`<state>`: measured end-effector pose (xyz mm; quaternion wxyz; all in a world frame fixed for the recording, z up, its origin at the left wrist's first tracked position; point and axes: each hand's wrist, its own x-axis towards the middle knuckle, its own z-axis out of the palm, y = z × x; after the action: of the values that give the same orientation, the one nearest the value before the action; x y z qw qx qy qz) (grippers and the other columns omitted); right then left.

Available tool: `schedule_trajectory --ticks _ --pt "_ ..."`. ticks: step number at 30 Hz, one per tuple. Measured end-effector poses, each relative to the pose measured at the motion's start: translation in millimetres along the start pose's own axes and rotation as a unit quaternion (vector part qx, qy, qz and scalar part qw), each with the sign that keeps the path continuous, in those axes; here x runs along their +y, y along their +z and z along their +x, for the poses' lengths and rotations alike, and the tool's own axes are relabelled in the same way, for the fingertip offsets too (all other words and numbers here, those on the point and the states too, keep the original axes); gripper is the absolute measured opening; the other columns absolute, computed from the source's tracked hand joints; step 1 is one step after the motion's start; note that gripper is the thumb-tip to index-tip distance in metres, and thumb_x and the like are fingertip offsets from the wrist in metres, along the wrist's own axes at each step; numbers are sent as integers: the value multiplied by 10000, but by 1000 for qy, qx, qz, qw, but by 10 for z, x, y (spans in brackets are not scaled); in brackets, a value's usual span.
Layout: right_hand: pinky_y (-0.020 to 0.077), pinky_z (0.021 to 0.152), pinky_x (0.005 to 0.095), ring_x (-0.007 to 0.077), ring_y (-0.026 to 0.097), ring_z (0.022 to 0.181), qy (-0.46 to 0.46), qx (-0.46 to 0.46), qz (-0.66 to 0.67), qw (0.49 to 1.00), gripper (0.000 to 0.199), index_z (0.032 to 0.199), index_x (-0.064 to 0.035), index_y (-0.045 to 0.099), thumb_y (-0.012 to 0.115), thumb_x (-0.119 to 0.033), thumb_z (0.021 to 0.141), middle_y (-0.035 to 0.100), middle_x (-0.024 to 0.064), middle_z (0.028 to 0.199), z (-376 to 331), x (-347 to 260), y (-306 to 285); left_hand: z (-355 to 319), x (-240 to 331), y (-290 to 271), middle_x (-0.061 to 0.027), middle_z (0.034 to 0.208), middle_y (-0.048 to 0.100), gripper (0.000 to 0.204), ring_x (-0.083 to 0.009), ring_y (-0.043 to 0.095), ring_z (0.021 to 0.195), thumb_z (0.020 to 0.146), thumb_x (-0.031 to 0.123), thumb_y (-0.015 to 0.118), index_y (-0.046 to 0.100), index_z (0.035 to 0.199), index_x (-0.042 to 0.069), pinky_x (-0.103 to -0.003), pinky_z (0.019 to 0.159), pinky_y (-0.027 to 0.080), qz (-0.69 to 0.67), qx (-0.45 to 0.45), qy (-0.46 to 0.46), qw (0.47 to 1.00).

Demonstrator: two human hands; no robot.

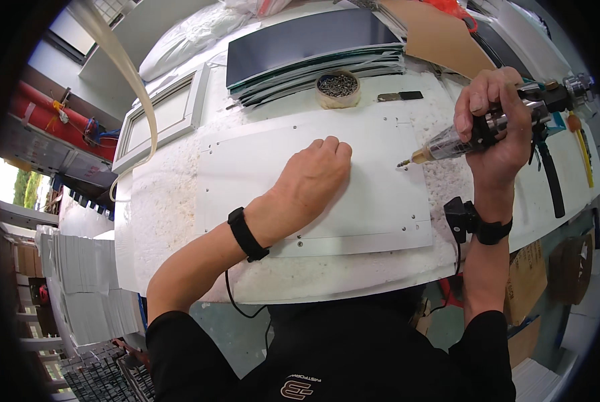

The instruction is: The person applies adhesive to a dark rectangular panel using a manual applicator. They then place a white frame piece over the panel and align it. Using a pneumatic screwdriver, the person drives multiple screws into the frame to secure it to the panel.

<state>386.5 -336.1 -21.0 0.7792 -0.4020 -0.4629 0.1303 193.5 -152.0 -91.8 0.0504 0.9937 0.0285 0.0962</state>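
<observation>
My right hand [499, 130] is wrapped round a power screwdriver [447, 143] with a clear nose. Its bit points left, at or just above a screw near the right edge of a white panel [246, 157]. Several small screws sit along that panel's edges. My left hand [313, 175] rests on the middle of the panel, fingers curled into a fist; whatever is inside it is hidden. Beyond the panel stands a round tub [339, 102] full of small screws. To the right of the tub lies a flat tool with a dark handle [410, 96].
Dark glossy sheets [307, 43] are stacked at the back, with brown cardboard [440, 39] beside them. A white frame [196, 110] lies at the left, near a hanging pale hose [134, 77]. A black-handled tool [549, 175] lies at the right. White boards [89, 288] are stacked left of the table.
</observation>
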Motion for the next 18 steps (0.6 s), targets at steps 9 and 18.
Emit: schedule_trajectory --ticks 9,18 --pt "431 478 283 187 599 626 -19 44 111 993 371 832 -88 418 478 -380 1053 529 68 794 31 -123 2 192 61 -149 -102 923 692 102 -163 694 809 1006 75 636 567 1035 6 -294 725 568 -502 -99 -144 847" --pt "430 486 276 172 544 612 -40 47 160 985 255 942 -95 474 498 -321 1058 512 31 831 34 -135 45 161 1 82 -86 1016 671 174 -136 683 901 1013 114 667 542 1109 40 -294 847 605 -748 -88 -142 642"
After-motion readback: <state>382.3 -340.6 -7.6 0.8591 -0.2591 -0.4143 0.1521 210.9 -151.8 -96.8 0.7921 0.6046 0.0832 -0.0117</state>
